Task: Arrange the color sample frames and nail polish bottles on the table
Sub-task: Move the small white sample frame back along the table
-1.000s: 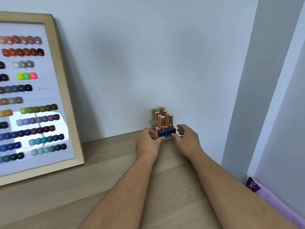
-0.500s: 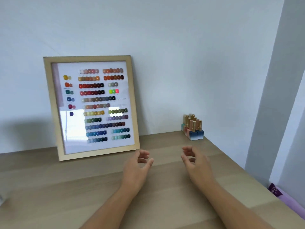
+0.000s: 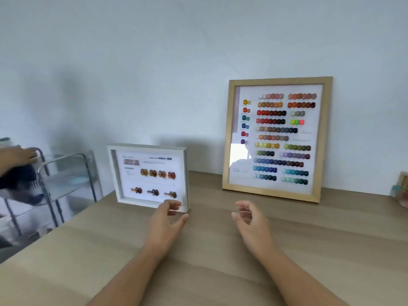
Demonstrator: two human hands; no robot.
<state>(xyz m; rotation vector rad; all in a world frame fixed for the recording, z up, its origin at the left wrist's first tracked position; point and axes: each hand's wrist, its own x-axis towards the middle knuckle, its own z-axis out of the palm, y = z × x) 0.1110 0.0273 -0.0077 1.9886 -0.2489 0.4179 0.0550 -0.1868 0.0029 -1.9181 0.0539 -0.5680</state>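
A large wooden color sample frame [image 3: 227, 138] leans upright against the wall on the wooden table [image 3: 331, 250]. Left of it stands a smaller white color sample frame [image 3: 112, 175] with amber and brown samples. My left hand [image 3: 164, 224] hovers just in front of the white frame's lower right corner, fingers loosely curled, holding nothing. Beside it, my right hand [image 3: 249, 221] hangs over the table with relaxed curled fingers, also empty. The nail polish bottles [image 3: 403, 188] are cut off at the right edge.
A clear shelf cart with a metal frame [image 3: 66, 173] stands left of the table. Another person's hand [image 3: 15, 156] reaches over it at the far left edge. The pale wall runs behind the frames.
My hands have let go of the nail polish bottles and drawn back over the table. The view has swung left, bringing in the white frame and the cart.
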